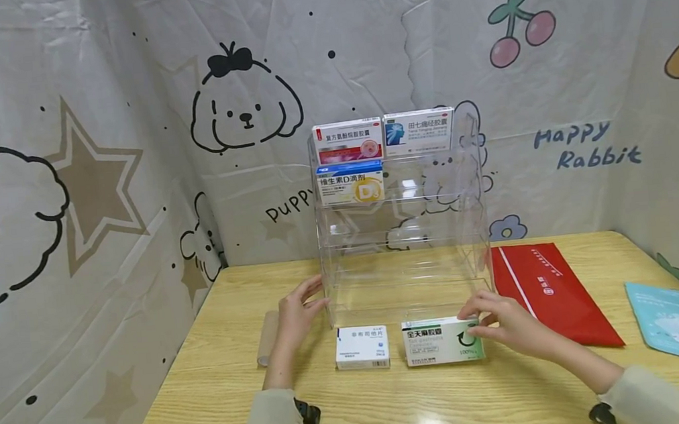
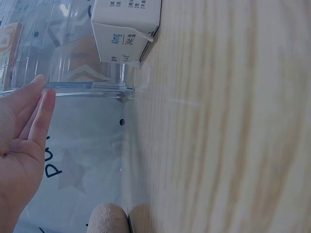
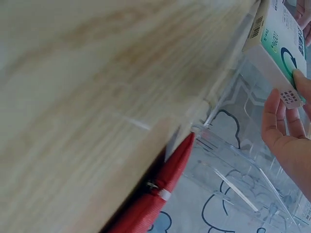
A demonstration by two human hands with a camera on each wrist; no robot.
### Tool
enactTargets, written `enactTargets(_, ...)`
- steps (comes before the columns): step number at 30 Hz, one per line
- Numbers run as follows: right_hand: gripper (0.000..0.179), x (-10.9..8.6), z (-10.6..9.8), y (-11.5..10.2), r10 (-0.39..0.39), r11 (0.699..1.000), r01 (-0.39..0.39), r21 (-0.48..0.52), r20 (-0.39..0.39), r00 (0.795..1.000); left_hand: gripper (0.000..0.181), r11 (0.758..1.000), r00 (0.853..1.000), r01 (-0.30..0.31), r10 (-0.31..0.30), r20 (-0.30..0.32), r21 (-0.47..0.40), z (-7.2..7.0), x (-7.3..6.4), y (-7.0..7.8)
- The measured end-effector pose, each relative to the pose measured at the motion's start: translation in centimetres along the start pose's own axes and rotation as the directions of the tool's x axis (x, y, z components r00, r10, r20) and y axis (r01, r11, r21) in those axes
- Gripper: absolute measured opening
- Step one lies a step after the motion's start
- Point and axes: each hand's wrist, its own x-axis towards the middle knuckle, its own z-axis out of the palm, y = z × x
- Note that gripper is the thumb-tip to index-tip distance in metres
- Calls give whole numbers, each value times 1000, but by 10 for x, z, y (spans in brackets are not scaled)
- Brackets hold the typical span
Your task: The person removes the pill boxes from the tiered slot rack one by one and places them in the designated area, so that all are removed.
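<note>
Just left of and below the fingertips of the right hand (image 1: 509,322) stands the green-and-white box (image 1: 433,345), and that hand is plainly the nearer one. Its thumb lies on the printed front and its fingers bend behind, so they are clamped on the box's right end near the upper corner. The box's long axis runs sideways, leading away from these fingers towards the left hand (image 1: 297,317) and roughly along the front of the clear rack (image 1: 402,240), which rises beyond them. The relation that seems to matter is this sideways length against the rack just behind; whether the box's base meets the tabletop or a low ledge, I cannot tell. Left fingers reach out nearly straight at the rack's left side, tips slightly apart; how firmly they press does not show. Between the two hands, nearer the left fingers, stands a small white box (image 1: 361,348).
</note>
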Motion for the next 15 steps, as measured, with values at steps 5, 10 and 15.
enactTargets(5, 28, -2, 3, 3, 42, 999, -42, -6, 11, 999, 49, 1000, 1000, 0, 0, -3, -3, 0, 0, 0)
enactTargets(10, 27, -2, 3, 2, 78, 997, -78, -27, 7, 997, 49, 1000, 1000, 4, -4, 3, -17, -1, 0, 0)
enactTargets(15, 23, 1, 2, 0, 141, 988, -140, -61, 16, 990, 49, 1000, 1000, 4, -4, 10, -31, 0, 0, 0)
